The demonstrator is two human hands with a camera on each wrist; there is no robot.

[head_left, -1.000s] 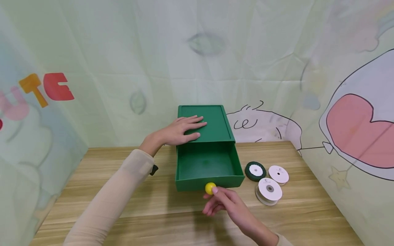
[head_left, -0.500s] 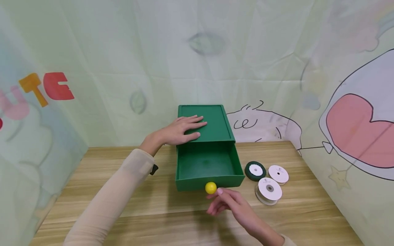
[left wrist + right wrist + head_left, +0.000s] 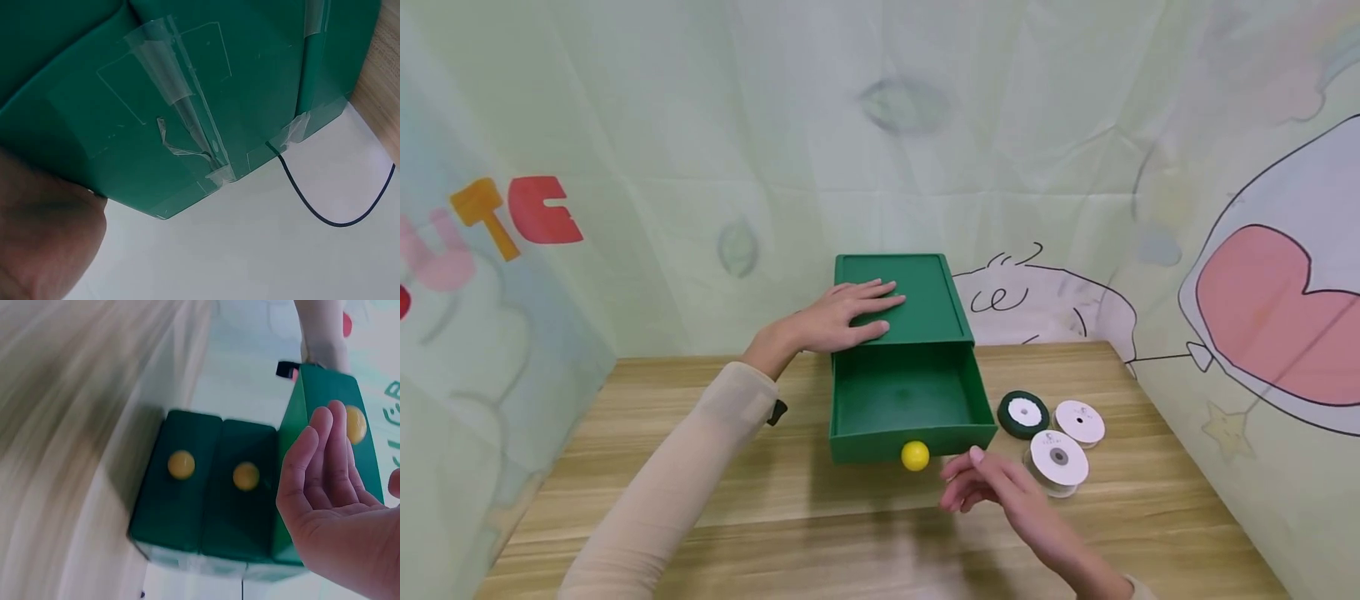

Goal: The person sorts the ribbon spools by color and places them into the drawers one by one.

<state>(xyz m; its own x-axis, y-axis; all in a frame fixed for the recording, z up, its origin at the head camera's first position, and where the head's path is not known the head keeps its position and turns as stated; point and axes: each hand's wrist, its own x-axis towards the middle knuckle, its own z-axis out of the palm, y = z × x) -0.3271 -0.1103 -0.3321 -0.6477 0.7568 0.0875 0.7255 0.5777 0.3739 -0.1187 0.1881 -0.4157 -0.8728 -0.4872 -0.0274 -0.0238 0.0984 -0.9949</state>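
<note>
My left hand rests with spread fingers on the top of a green drawer cabinet. The cabinet's top drawer is pulled out, bare inside, with a round yellow knob on its front. To the right of that knob hovers my right hand, its fingers loosely bent and holding nothing. In the right wrist view, two lower drawers with yellow knobs are closed. Clear tape runs over the cabinet's green side in the left wrist view, where only part of my left hand shows.
Three ribbon spools lie on the wooden table right of the drawer: a dark green spool, a white spool and a nearer white spool. A printed cloth backdrop stands behind and at both sides.
My right hand has let go of the yellow knob and moved right, toward the spools. The drawer has stayed pulled out, and my left hand has stayed on the cabinet top.
</note>
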